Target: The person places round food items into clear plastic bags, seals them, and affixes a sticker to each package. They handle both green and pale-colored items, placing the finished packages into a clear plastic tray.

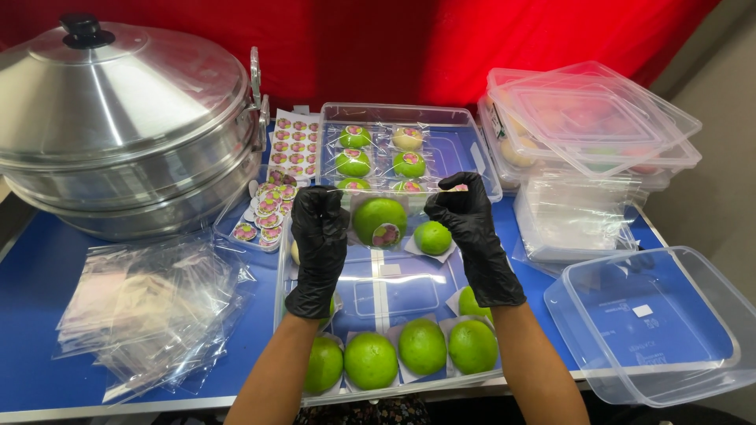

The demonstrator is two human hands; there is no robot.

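A blue tabletop with a pale metal edge fills the view, backed at 12 o'clock by a bright red curtain. At centre, the left hand in a black glove and the right hand in a black glove each pinch, fingers closed, a top corner of a clear plastic bag holding a round green cake, stretched between them above a shallow clear plastic tray. At 6 o'clock, a row of unwrapped green cakes sits in that tray. A large lidded aluminium steamer pot stands at 10 o'clock, loose clear bags at 8 o'clock, stacked clear lidded boxes at 2 o'clock, and an empty clear container at 4 o'clock.
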